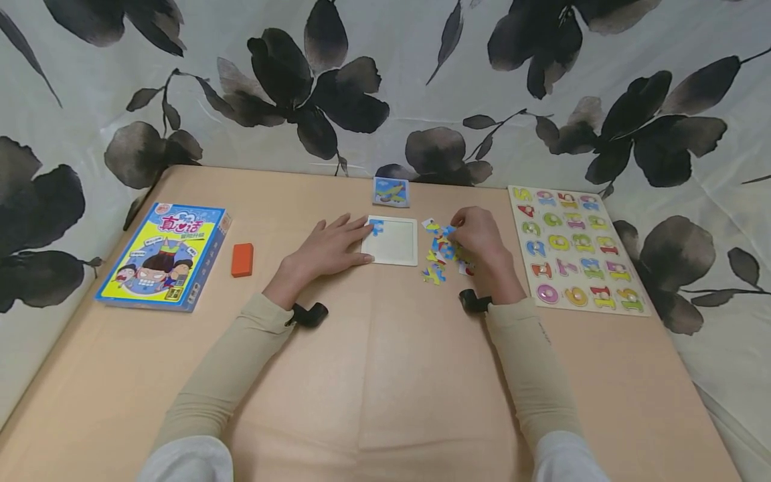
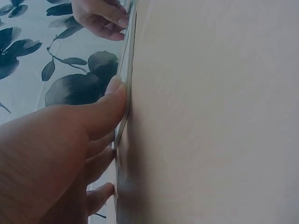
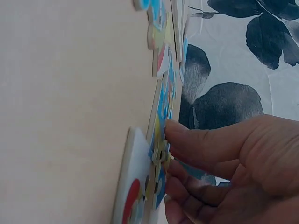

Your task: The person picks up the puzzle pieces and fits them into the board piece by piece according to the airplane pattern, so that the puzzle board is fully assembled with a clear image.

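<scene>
A white puzzle tray lies on the table with joined blue puzzle pieces in its upper left corner. My left hand lies spread, its thumb and fingertips touching the tray's left edge. In the left wrist view the thumb presses that edge. Right of the tray, loose puzzle pieces form a small pile. My right hand bends over the pile, its thumb and fingers pinching a blue piece. The right wrist view shows its thumb against the pieces; overlap partly hides the pinched piece.
A small picture box stands behind the tray. On the left are a blue and yellow game box and an orange block. A board of colourful shapes lies to the right. Floral cloth hangs behind the table.
</scene>
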`<state>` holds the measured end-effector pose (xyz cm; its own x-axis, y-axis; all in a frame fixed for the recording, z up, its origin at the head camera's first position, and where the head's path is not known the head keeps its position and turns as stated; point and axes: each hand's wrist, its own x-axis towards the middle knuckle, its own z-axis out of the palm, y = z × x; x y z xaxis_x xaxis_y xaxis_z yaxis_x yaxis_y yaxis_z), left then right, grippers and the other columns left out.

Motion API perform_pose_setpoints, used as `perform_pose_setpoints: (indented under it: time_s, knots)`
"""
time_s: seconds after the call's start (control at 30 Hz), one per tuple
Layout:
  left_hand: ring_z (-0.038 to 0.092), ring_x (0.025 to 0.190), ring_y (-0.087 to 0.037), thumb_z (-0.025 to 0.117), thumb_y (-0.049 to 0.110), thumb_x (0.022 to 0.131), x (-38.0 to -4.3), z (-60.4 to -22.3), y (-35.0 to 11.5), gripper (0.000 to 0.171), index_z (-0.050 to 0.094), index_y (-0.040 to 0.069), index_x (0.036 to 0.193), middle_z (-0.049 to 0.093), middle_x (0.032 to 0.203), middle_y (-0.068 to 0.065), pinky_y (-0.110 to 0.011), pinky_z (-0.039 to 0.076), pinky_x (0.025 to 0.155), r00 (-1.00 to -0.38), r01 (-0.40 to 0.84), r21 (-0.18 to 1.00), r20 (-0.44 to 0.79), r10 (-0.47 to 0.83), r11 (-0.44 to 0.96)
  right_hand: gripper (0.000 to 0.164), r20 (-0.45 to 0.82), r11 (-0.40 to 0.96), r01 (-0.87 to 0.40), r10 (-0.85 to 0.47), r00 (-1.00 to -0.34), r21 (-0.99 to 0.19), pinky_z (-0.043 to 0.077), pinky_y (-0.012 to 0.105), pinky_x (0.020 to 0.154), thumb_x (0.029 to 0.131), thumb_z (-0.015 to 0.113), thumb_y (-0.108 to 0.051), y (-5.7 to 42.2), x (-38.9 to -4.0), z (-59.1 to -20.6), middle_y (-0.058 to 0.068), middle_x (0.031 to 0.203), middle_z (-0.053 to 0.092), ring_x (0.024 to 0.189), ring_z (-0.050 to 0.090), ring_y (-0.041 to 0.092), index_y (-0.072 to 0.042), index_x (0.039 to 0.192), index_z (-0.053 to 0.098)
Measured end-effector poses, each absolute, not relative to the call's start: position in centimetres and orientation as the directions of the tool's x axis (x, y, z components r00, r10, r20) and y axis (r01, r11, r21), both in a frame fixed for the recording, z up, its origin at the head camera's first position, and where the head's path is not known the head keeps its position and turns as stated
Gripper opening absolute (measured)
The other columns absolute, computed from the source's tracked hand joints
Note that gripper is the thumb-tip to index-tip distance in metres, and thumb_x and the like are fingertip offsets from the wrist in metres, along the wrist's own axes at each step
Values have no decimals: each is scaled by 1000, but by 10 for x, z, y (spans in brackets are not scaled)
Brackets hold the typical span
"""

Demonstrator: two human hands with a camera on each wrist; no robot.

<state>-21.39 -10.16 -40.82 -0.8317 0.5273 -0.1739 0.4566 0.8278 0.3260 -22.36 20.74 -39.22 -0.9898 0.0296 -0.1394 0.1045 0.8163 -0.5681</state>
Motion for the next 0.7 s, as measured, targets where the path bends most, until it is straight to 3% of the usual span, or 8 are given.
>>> perform_pose_setpoints:
  time_s: [0.1, 0.33, 0.7]
  knots:
    - [12, 156, -33, 54, 58, 96, -215, -409, -101, 74, 29, 26, 157, 19, 167, 3, -68, 10, 119, -833, 456, 324, -174, 526, 829, 24, -152, 804, 136, 57, -987, -579, 53, 40, 84, 90, 69, -7, 206, -224, -393, 20, 110, 64, 97, 54, 31, 2, 111, 69]
    - [12, 156, -33, 54, 58, 96, -213, -407, -101, 75, 29, 25, 158, 19, 168, 3, -68, 10, 119, -830, 458, 324, -177, 528, 828, 19, -173, 774, 168, 77, -982, -610, 49, 27, 63, 91, 69, -7, 206, -225, -395, 18, 107, 61, 87, 55, 29, 0, 108, 69]
    - [11, 156, -33, 54, 58, 96, -211, -406, -100, 75, 28, 25, 158, 20, 167, 2, -68, 10, 119, -829, 462, 324, -175, 532, 826, 16, -117, 737, 117, 52, -992, -666, 45, 27, 66, 92, 67, -8, 212, -229, -400, 15, 97, 61, 82, 54, 26, 0, 105, 70]
